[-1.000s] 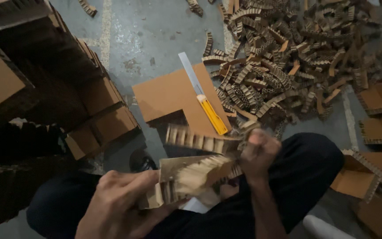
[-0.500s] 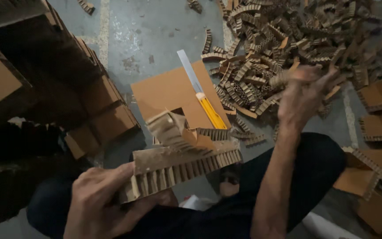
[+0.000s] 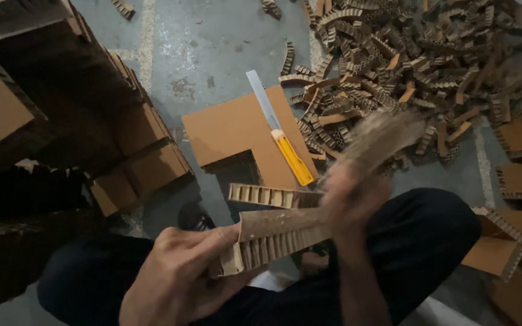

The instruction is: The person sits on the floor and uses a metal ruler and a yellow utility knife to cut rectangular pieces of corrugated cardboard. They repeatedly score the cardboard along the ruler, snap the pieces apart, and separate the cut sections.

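Head view: left hand (image 3: 176,274) clasps ribbed honeycomb cardboard strip (image 3: 276,236); right hand (image 3: 351,196) blurred, grip unclear.

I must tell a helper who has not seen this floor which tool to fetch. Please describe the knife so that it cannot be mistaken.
Find the flat brown cardboard sheet on the grey floor, left of the scrap pile. The knife lies along the sheet's right edge. Its yellow handle and long pale blade set it apart from the brown cardboard around it.
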